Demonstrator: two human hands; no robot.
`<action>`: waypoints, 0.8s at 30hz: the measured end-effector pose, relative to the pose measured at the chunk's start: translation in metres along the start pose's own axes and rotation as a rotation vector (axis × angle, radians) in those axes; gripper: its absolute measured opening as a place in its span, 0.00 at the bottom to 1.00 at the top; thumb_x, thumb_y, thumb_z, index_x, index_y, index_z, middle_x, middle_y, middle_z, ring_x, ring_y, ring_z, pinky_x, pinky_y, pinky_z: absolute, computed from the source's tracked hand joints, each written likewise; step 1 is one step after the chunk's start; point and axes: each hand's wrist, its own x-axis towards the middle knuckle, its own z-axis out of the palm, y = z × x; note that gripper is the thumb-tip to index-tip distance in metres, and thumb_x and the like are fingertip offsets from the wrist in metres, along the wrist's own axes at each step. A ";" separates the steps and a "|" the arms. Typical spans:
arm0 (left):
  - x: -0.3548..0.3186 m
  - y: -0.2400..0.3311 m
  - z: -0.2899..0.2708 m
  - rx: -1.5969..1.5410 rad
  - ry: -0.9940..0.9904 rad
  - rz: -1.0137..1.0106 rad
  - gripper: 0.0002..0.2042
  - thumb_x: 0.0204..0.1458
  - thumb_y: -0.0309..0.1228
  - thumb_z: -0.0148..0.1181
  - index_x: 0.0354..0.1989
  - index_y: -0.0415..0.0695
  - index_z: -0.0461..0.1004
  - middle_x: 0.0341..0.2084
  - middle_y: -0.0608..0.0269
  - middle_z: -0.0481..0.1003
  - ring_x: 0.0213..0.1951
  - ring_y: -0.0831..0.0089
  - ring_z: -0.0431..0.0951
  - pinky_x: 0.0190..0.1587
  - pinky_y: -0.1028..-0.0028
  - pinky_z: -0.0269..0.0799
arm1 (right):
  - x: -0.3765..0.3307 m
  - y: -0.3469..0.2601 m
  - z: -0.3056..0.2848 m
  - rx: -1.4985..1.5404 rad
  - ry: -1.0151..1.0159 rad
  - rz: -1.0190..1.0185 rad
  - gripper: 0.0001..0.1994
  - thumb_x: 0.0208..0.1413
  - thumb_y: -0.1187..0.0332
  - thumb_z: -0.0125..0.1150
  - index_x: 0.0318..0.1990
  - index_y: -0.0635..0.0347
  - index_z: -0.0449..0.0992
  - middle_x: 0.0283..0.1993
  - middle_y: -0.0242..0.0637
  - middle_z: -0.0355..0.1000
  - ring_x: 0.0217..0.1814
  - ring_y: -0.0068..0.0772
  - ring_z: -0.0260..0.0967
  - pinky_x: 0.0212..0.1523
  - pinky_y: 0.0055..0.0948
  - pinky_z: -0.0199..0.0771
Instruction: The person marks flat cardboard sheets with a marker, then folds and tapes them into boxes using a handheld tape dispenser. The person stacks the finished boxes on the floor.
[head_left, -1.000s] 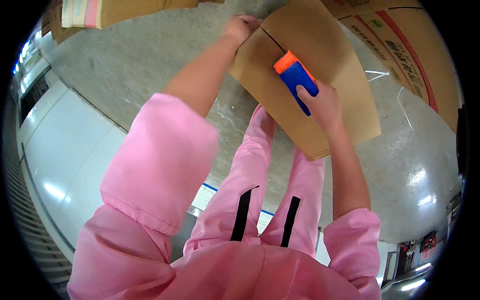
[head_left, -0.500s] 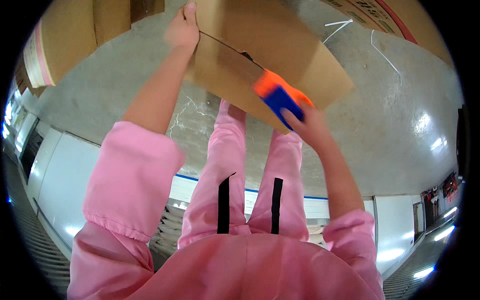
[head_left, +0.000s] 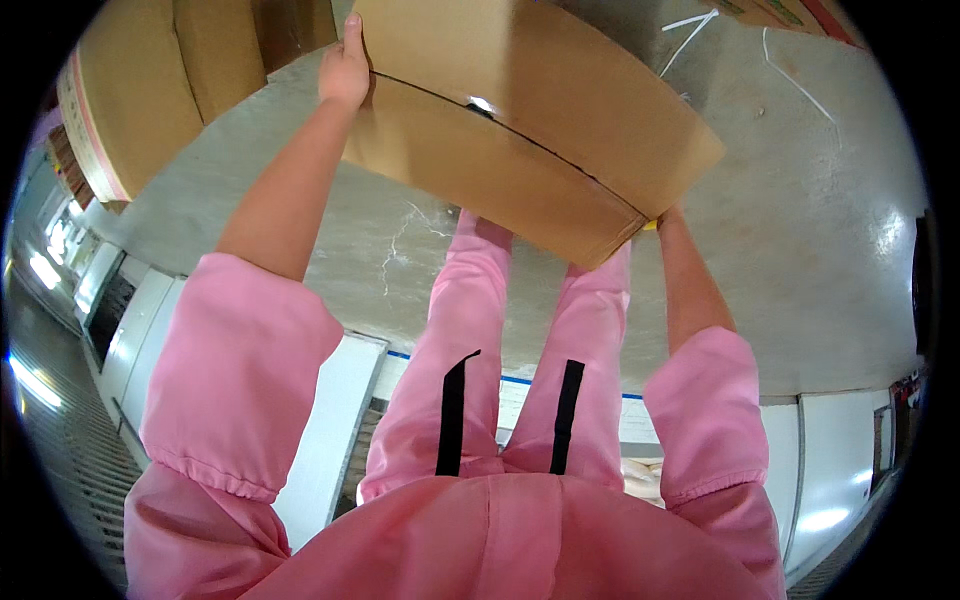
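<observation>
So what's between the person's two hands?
In the head view, a brown cardboard box with a dark seam across it. The left hand is at its left edge; the right hand, mostly hidden, is by the seam's right end.

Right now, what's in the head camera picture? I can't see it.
A person in pink holds a piece of brown cardboard, left hand at its left edge, right hand mostly hidden at its right corner. White strips lie on the grey floor.

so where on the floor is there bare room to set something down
The widest bare floor lies right of the right forearm, below the white straps; a smaller patch separates the left forearm from the upper-left cartons. The held cardboard crowds the top centre.
</observation>
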 end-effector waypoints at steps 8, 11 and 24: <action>-0.011 0.002 -0.032 -0.123 -0.046 -0.096 0.42 0.62 0.67 0.36 0.55 0.35 0.77 0.52 0.45 0.78 0.57 0.53 0.74 0.64 0.63 0.63 | -0.047 -0.009 0.060 0.549 0.144 -0.148 0.27 0.64 0.49 0.56 0.60 0.61 0.72 0.54 0.41 0.77 0.54 0.37 0.76 0.51 0.37 0.77; -0.078 0.046 -0.069 -0.286 -0.089 0.071 0.34 0.65 0.59 0.41 0.57 0.38 0.76 0.52 0.49 0.79 0.57 0.55 0.75 0.63 0.65 0.64 | -0.070 -0.024 0.028 0.481 0.141 -0.133 0.26 0.63 0.49 0.56 0.59 0.61 0.73 0.53 0.42 0.77 0.53 0.38 0.77 0.50 0.37 0.77; -0.418 -0.109 -0.431 -0.950 0.609 0.353 0.26 0.65 0.45 0.48 0.63 0.36 0.66 0.56 0.54 0.72 0.57 0.64 0.74 0.60 0.62 0.69 | -0.381 -0.234 0.112 0.173 -0.301 -0.381 0.24 0.63 0.51 0.57 0.54 0.64 0.76 0.49 0.44 0.79 0.48 0.41 0.78 0.48 0.38 0.76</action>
